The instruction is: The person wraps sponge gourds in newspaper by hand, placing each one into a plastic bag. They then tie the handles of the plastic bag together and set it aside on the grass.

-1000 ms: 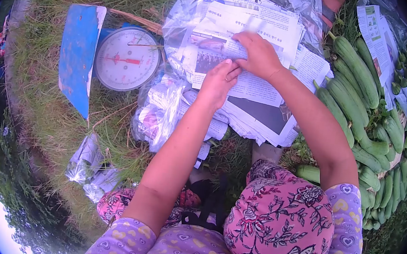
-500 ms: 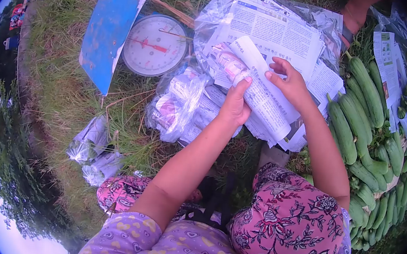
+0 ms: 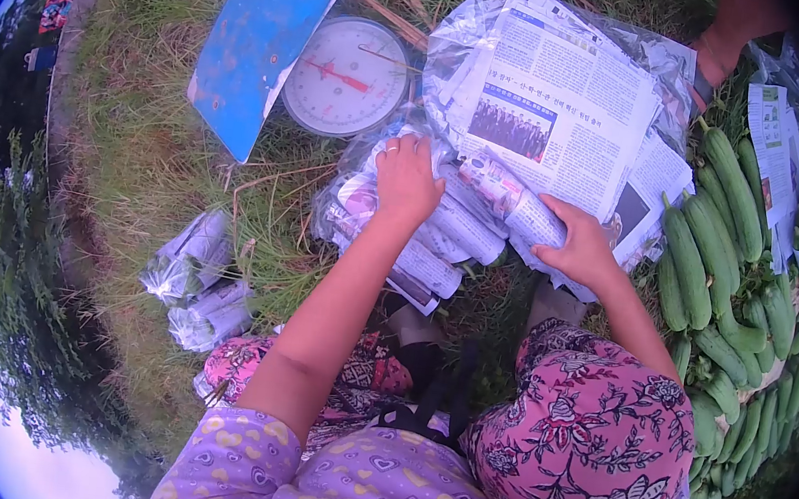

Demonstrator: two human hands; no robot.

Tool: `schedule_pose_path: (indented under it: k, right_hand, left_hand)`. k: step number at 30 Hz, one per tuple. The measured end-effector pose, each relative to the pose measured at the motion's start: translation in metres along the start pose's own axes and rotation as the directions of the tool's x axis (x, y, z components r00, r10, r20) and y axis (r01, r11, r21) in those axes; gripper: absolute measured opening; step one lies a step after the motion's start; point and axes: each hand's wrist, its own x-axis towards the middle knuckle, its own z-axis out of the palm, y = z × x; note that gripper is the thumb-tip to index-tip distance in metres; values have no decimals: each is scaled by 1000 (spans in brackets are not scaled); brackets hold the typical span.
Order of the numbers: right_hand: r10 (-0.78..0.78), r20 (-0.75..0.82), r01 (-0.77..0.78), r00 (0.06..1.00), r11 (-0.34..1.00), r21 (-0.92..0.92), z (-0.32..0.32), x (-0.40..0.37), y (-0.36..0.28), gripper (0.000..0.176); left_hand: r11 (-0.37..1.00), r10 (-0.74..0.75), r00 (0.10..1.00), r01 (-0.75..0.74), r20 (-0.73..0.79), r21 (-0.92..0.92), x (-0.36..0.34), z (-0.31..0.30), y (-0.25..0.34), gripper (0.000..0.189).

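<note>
My right hand (image 3: 582, 249) is closed around the near end of a newspaper roll (image 3: 513, 201), which lies slanted at the lower edge of a stack of newspaper sheets (image 3: 575, 92). What is wrapped inside the roll is hidden. To its left, my left hand (image 3: 407, 181), with a ring on one finger, has its fingers curled on a see-through plastic bag (image 3: 345, 189). Several more newspaper rolls (image 3: 427, 267) lie in and at the mouth of this bag, side by side, just below the hand.
A dial scale (image 3: 345, 76) with a blue pan (image 3: 265, 47) stands on the grass. Two bagged newspaper bundles (image 3: 192, 255) lie at lower left. Many long green gourds (image 3: 716, 241) are piled on the right. Another person's arm (image 3: 723, 50) reaches in at top right.
My left hand has let go of the newspaper roll and moved left onto the plastic bag. The roll has come down beside the other rolls, with my right hand now on its near end.
</note>
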Motion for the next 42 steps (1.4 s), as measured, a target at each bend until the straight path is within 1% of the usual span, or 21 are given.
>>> schedule_pose_path:
  k: [2, 3, 5, 6, 8, 9, 12, 14, 15, 18, 21, 24, 27, 29, 30, 31, 33, 34, 38, 39, 42]
  right_hand:
    - [27, 69, -27, 997, 1000, -3, 12, 2, -3, 73]
    - [-27, 57, 29, 998, 999, -37, 23, 5, -1, 72]
    - [-6, 76, 12, 997, 997, -80, 36, 10, 3, 72]
    - [8, 82, 0, 997, 995, -101, 41, 13, -1, 72]
    - [-46, 73, 54, 996, 992, -113, 46, 26, -3, 71]
    - [-73, 70, 81, 995, 989, -120, 46, 32, -5, 71]
    - [-69, 114, 89, 991, 978, -186, 47, 55, -25, 73]
    - [-97, 4, 96, 995, 980, -172, 68, 70, -21, 67]
    - [-109, -51, 100, 993, 982, -162, 78, 77, -22, 64]
    - [-103, -209, 81, 972, 990, -112, 97, 92, -20, 56]
    - [-194, -211, 168, 958, 976, -136, 102, 101, -12, 51]
    - [-370, -187, 325, 910, 917, -230, 94, 105, 4, 55]
    - [-298, -222, 234, 928, 932, -276, 96, 110, 11, 58]
    - [-199, -174, 146, 964, 950, -277, 93, 111, 6, 60]
    - [-215, -167, 165, 962, 949, -270, 91, 110, 6, 61]
    - [-221, -167, 172, 961, 949, -264, 89, 107, 7, 62]
    - [-266, -140, 233, 954, 949, -211, 80, 92, 10, 63]
    - [-307, -167, 284, 937, 947, -148, 71, 79, 10, 62]
    - [-309, -381, 255, 871, 949, -186, 18, 16, 17, 48]
    - [-228, -449, 178, 864, 972, -150, -4, -7, 14, 40]
    - [-82, -703, 19, 707, 995, -97, -49, -85, 34, 30]
  left_hand:
    - [991, -45, 994, 32, 99, 127, 17, 7, -11, 35]
    - [994, -47, 990, 33, 134, 107, 26, 8, -12, 30]
    - [997, -46, 978, 33, 205, 67, 40, 12, -10, 21]
    - [998, -47, 982, 55, 182, -37, 40, 12, -7, 20]
    - [965, -55, 990, 87, 133, -247, 44, 14, 0, 18]
    - [962, -42, 993, 71, 113, -264, 46, 14, 6, 17]
    - [956, -15, 997, 35, 70, -291, 46, 19, 21, 14]
    - [961, 5, 998, 13, 65, -277, 41, 21, 30, 12]
    - [962, 43, 999, -38, 12, -270, 37, 24, 29, 12]
    - [958, 11, 998, 7, 61, -285, 24, 29, 27, 20]
    - [942, -13, 999, 28, 46, -333, 8, 27, 27, 32]
    - [941, -12, 997, 35, 71, -335, -11, 27, 27, 40]
    - [964, 15, 1000, -10, 17, -265, -21, 30, 21, 43]
    - [980, 20, 1000, -22, -13, -200, -21, 33, 19, 43]
    - [982, 55, 996, -65, -63, -174, -21, 37, 16, 44]
    - [989, 50, 998, -54, -28, -140, -21, 38, 16, 44]
    - [988, 92, 993, -100, -70, -119, -24, 39, 15, 43]
    - [987, 105, 993, -111, -58, -115, -24, 37, 14, 44]
    - [979, 150, 985, -159, -84, -125, -30, 36, 7, 44]
    - [978, 155, 984, -166, -91, -128, -31, 35, 5, 45]
    - [980, 134, 989, -141, -60, -140, -33, 30, 6, 46]
